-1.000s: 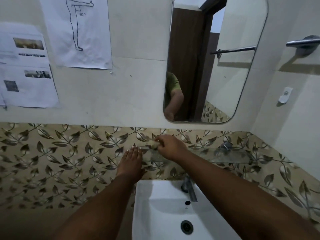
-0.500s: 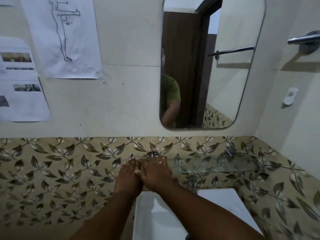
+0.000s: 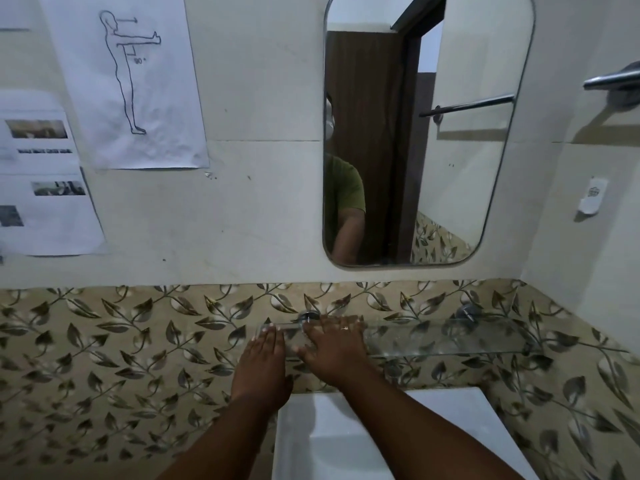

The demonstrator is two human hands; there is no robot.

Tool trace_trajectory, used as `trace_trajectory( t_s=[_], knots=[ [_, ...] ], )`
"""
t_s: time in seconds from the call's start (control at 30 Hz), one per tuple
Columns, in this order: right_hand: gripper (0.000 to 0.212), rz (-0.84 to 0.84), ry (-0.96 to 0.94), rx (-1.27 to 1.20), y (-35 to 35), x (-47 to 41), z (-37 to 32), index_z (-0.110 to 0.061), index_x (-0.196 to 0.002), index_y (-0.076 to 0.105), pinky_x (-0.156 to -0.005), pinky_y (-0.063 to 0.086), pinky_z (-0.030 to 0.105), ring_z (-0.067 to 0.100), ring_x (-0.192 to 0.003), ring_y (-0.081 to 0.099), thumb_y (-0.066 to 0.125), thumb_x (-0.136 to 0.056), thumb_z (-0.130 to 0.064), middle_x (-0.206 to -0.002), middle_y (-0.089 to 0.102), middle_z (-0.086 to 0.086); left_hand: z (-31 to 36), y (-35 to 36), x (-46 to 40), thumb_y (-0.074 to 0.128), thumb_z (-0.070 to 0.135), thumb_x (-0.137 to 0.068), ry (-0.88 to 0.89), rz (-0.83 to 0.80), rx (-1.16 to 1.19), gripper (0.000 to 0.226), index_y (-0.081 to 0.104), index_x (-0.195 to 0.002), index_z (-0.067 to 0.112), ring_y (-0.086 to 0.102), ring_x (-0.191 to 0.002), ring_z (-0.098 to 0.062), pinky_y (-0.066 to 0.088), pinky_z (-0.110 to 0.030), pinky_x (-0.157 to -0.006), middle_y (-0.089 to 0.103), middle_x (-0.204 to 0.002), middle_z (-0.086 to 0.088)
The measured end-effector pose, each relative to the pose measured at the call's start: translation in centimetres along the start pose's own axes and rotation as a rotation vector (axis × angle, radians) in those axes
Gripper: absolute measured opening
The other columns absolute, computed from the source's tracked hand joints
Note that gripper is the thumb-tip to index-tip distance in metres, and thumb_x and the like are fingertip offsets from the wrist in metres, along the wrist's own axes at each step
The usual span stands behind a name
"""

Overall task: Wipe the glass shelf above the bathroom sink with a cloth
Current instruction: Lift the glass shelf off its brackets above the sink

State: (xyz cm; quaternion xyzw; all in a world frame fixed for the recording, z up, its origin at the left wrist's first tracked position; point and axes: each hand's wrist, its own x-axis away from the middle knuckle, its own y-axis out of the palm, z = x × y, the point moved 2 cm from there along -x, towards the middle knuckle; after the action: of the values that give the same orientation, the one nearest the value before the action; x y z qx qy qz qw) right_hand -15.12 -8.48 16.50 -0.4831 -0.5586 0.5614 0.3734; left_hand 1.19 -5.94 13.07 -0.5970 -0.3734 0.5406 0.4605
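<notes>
The clear glass shelf [image 3: 450, 337] runs along the leaf-patterned tiles above the white sink [image 3: 346, 445]. My right hand [image 3: 332, 344] lies flat on the shelf's left part with its fingers spread and a ring on one finger. It presses down on the cloth, which is almost wholly hidden under the palm; only a pale bit shows by the thumb. My left hand [image 3: 265, 362] rests flat at the shelf's left end, fingers together, fingertips touching the glass edge, holding nothing.
A mirror [image 3: 450, 168] hangs just above the shelf. Metal shelf brackets [image 3: 465, 311] hold the glass to the wall. Paper sheets [image 3: 131, 81] are stuck on the wall at left. A towel bar [image 3: 613, 79] and a small white hook [image 3: 593, 195] are on the right wall.
My right hand went from pinching the cloth at the shelf's back edge to lying flat on the glass. My left hand moved up to the shelf's left end. The view tilted upward.
</notes>
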Motion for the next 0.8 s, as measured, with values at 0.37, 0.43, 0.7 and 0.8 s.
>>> trace_trajectory(
  t_s=[0.37, 0.43, 0.7, 0.8],
  knots=[
    [0.099, 0.023, -0.128, 0.032, 0.0, 3.1, 6.0, -0.048, -0.152, 0.031, -0.12, 0.005, 0.065, 0.039, -0.151, 0.025, -0.01, -0.073, -0.091, -0.163, 0.034, -0.002, -0.2, 0.5, -0.1, 0.043, 0.051, -0.082, -0.002, -0.009, -0.001, 0.096, -0.007, -0.153, 0.012, -0.005, -0.151, -0.019, 0.0, -0.035, -0.121, -0.006, -0.164, -0.008],
    [0.107, -0.003, -0.076, -0.001, -0.5, 2.3, 5.9, -0.047, -0.152, 0.03, -0.118, 0.007, 0.066, 0.038, -0.15, 0.026, -0.014, -0.066, -0.093, -0.164, 0.034, 0.001, -0.2, 0.5, -0.2, 0.043, 0.053, -0.081, -0.015, -0.003, -0.004, 0.097, -0.007, -0.153, 0.013, -0.003, -0.151, -0.019, 0.001, -0.035, -0.121, -0.004, -0.164, -0.008],
    [0.08, 0.101, -0.23, 0.021, 0.4, 3.0, 5.6, -0.046, -0.145, 0.047, -0.116, 0.013, 0.068, 0.038, -0.138, 0.046, 0.013, -0.086, -0.089, -0.156, 0.046, -0.001, 0.5, 0.3, -0.1, 0.047, 0.056, -0.08, -0.037, 0.061, -0.025, 0.098, 0.001, -0.155, 0.013, 0.009, -0.151, -0.02, 0.002, -0.033, -0.119, 0.004, -0.164, -0.007],
    [0.087, 0.094, -0.265, 0.04, 0.8, 4.1, 7.9, -0.047, -0.149, 0.038, -0.117, 0.014, 0.067, 0.04, -0.146, 0.035, 0.001, -0.082, -0.089, -0.159, 0.042, 0.001, 0.5, 0.4, 0.0, 0.05, 0.057, -0.078, -0.043, 0.069, -0.037, 0.099, 0.007, -0.155, 0.011, 0.013, -0.15, -0.019, 0.008, -0.034, -0.119, 0.01, -0.164, -0.007]
  ],
)
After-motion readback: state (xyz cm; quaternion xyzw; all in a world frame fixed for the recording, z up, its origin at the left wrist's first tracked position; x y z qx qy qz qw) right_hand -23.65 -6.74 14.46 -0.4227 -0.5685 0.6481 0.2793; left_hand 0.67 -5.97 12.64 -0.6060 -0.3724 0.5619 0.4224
